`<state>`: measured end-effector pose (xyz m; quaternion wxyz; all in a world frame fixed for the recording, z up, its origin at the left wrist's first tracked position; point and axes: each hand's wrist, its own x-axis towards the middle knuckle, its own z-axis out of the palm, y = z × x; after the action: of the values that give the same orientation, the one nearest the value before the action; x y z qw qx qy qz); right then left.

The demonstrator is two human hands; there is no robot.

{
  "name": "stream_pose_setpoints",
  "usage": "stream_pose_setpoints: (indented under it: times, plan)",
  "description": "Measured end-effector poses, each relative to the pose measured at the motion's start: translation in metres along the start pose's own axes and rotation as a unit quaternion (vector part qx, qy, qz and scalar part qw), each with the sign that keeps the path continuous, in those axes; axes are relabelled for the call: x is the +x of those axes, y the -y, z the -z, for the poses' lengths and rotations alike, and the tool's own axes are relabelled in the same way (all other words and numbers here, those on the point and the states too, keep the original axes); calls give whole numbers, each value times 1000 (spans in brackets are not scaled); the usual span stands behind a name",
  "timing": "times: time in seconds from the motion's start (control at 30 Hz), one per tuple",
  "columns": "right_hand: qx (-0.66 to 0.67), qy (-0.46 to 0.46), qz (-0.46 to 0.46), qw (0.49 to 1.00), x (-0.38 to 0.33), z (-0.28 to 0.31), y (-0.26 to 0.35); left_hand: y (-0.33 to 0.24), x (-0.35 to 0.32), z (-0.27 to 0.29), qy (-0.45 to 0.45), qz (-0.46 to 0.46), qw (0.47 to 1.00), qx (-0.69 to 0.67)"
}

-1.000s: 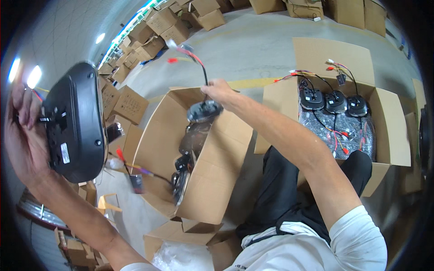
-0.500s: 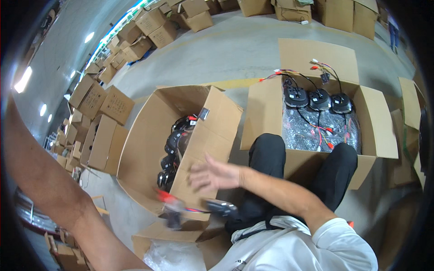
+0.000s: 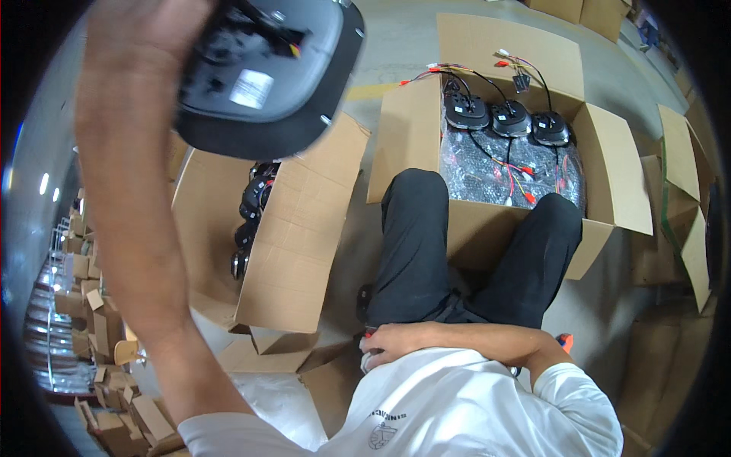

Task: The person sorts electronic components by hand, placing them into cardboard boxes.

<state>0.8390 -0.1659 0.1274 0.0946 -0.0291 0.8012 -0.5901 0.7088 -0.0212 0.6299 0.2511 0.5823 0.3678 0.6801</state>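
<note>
Nearest to us, our right hand is curled loosely at our waist, fingers closed on something small we cannot make out. Our left hand is raised high, gripping a black oval housing with its labelled back and wiring facing us; we should hold it steady so the wires stay free. Below that hand, an open carton holds more dark units. Beyond our knees, another carton carries three wired units on bubble wrap.
</note>
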Motion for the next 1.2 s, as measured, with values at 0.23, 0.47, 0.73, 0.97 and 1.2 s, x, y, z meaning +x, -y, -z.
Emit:
stream_pose_setpoints:
  times: [0.23, 0.47, 0.73, 0.97, 1.2]
  plan:
    - [-31, -134, -10, 990, -6, -8, -13, 113, -39, -4, 26, 72, 991, -108]
    - [2, -71, 13, 997, -35, 10, 4, 169, -141, 13, -33, 190, 956, -221]
    - [543, -324, 96, 769, -87, 53, -41, 206, -218, 51, -78, 250, 896, -358]
    - [545, -489, 90, 675, -55, 103, 4, 272, -262, 84, -17, 201, 944, -263]
    - [482, -656, 46, 579, -143, 99, -35, 441, -428, 194, 74, 547, 808, 207]
